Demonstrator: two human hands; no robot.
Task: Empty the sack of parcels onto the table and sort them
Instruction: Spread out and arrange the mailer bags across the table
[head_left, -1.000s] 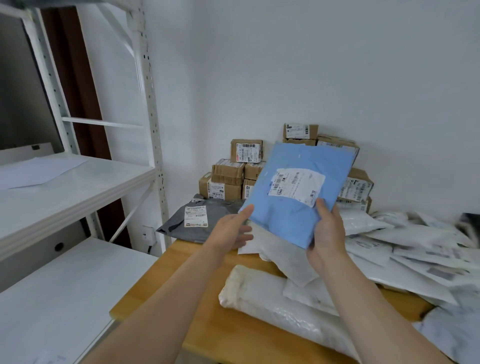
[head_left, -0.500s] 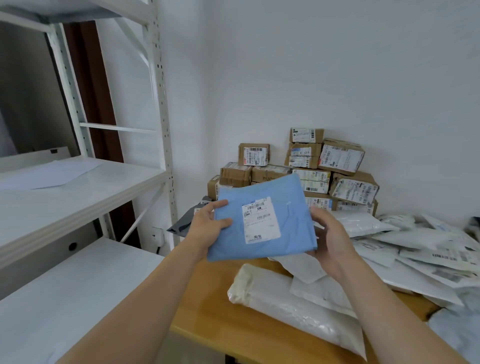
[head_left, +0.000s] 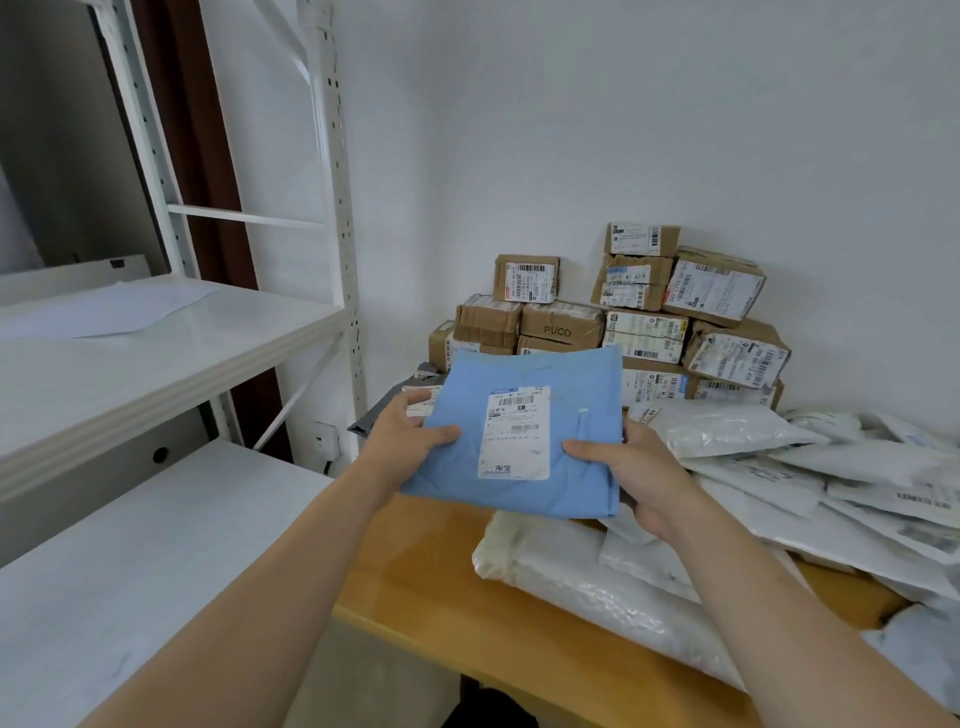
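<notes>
The table (head_left: 431, 587) holds a stack of boxes (head_left: 644, 317) at the back and white bags (head_left: 779, 467) in a heap. Above its near corner is the blue bag (head_left: 524, 415), held flat, label up. It looks soft, thin and light (maybe a bit slippery). The left hand (head_left: 402, 441) and right hand (head_left: 628, 467) pinch its side edges, thumbs on top, a good place to hold.
</notes>
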